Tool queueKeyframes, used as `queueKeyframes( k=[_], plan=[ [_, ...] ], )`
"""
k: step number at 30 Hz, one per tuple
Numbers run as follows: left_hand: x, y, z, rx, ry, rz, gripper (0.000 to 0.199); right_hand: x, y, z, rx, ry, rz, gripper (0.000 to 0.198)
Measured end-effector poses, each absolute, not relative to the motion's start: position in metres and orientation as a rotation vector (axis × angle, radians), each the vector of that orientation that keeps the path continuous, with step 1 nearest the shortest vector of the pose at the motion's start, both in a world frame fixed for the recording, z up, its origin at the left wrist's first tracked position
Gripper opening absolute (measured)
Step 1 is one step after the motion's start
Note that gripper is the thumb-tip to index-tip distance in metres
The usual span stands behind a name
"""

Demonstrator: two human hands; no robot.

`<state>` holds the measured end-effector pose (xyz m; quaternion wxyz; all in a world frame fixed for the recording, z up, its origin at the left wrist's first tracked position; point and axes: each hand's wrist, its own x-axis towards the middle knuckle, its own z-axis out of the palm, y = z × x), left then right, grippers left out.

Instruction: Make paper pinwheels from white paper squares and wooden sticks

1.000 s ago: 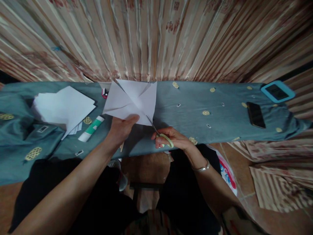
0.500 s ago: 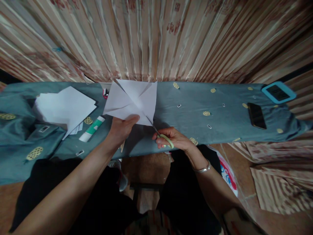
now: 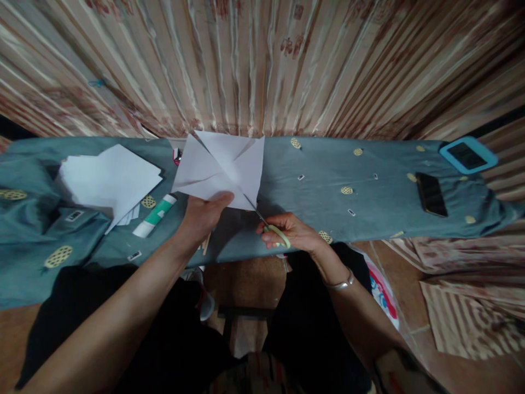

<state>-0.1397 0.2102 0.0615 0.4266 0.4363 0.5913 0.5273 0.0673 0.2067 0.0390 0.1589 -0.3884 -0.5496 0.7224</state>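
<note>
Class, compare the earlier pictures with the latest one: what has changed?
No clear change: nothing was taken up or let go. The left hand still holds the sheet, the right hand the scissors, blades at the sheet's near right corner. The glue stick, paper pile and phone stayed put.

Black trousers [image 3: 135, 328] and a silver bangle [image 3: 343, 284] are worn.

Your view is dim and slightly soft; shadow darkens the cloth [image 3: 320, 202] below your paper [image 3: 241, 169]; edges stretch.
</note>
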Motion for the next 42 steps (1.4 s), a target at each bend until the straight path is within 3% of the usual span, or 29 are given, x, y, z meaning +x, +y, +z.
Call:
queueKeyframes(
  k=[16,42],
  plan=[
    [-0.136,0.2056,0.066,1.1,1.383,1.291,0.017,0.0661,0.207,0.0399,-1.101,-1.569,2.077,0.046],
    [-0.1385,0.2044,0.0648,1.08,1.3,1.251,0.025,0.0632,0.2062,0.0375,-1.117,-1.524,2.033,0.048]
  ],
)
